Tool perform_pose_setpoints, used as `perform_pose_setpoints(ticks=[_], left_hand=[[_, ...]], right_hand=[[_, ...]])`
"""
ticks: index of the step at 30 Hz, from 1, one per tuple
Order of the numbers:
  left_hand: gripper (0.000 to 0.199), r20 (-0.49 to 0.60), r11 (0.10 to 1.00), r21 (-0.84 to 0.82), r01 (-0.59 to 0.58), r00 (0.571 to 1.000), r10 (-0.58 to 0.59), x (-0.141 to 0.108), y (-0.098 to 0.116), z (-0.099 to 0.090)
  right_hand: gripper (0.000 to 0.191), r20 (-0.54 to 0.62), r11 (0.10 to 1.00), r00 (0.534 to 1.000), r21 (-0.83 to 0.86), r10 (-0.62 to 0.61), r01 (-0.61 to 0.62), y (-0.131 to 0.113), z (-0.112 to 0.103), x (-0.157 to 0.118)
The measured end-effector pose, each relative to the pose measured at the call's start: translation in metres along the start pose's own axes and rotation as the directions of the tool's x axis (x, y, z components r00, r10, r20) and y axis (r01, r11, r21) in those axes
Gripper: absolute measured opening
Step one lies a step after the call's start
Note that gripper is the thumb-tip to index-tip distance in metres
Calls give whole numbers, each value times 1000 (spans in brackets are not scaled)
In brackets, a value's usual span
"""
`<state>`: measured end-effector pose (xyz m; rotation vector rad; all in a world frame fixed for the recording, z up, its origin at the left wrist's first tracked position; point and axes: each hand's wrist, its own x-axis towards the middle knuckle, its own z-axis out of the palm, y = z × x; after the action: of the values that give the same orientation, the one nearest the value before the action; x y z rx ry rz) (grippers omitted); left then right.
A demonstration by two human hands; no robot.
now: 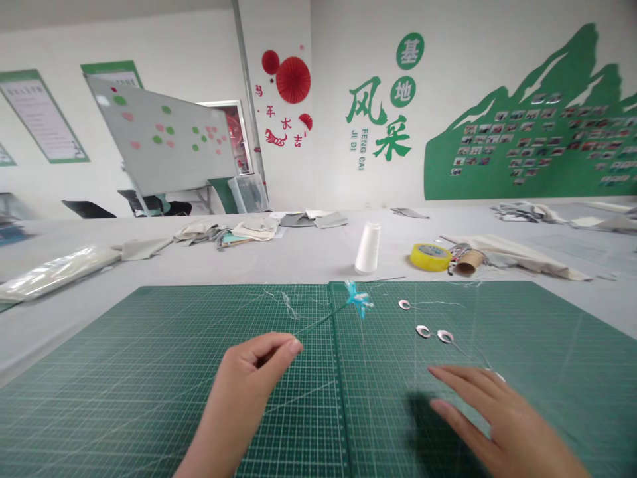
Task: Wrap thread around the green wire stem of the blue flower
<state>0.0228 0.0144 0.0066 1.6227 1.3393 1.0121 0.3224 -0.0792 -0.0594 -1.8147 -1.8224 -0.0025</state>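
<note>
Pinched between the thumb and forefinger of my left hand [259,372] is the thin stem of a small blue flower [357,299]. Its blue and white petals point away from me, above the green cutting mat [199,411]. My right hand [490,418] hovers over the mat's right side, fingers apart, holding nothing I can see. Just beyond it lie small pale oval loops on thin wires: one loop [445,336], a second loop [423,331] beside it, and another loop [404,305] farther back. One more pale piece [495,376] is partly hidden behind my right fingers.
Behind the mat stand a white thread cone [368,249], a roll of yellow tape [430,257] and a brown cardboard tube [469,262]. Loose white thread [287,305] lies on the mat. Fabric pieces [256,229] and a plastic-wrapped roll [60,271] rest on the table.
</note>
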Motion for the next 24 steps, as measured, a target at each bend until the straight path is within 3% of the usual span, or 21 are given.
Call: perform_pose_setpoints(ticks=[2, 5, 7, 9, 12, 15, 18, 20, 24], left_hand=[[25, 90, 1000, 21, -10, 996, 8, -5, 1, 8], [24, 187, 1000, 18, -26, 982, 22, -11, 1, 18], [22, 210, 999, -29, -30, 977, 35, -13, 2, 22], [19, 224, 995, -99, -14, 974, 36, -14, 1, 25], [18, 230, 985, -174, 13, 973, 28, -14, 1, 27], [22, 226, 975, -218, 34, 974, 17, -15, 0, 30], [23, 234, 954, -288, 85, 972, -16, -16, -2, 34], [23, 265, 930, -343, 136, 963, -43, -16, -4, 36], [25, 328, 865, -452, 219, 942, -67, -14, -11, 40]], right_hand=[[44, -18, 992, 999, 124, -30, 32, -29, 1, 10], [47, 74, 908, 994, 417, -86, 48, -84, 13, 26], [46, 148, 784, 983, 620, -104, -11, -114, 28, 35], [42, 216, 579, 971, 807, -102, -119, -132, 42, 40], [38, 249, 343, 966, 915, -71, -211, -141, 55, 41], [35, 243, 185, 966, 949, 86, -255, -141, 56, 36], [33, 319, -5, 931, 946, 179, -324, -143, 52, 33], [33, 355, -75, 912, 935, 207, -347, -145, 49, 33], [32, 376, -91, 896, 927, 236, -365, -143, 50, 34]])
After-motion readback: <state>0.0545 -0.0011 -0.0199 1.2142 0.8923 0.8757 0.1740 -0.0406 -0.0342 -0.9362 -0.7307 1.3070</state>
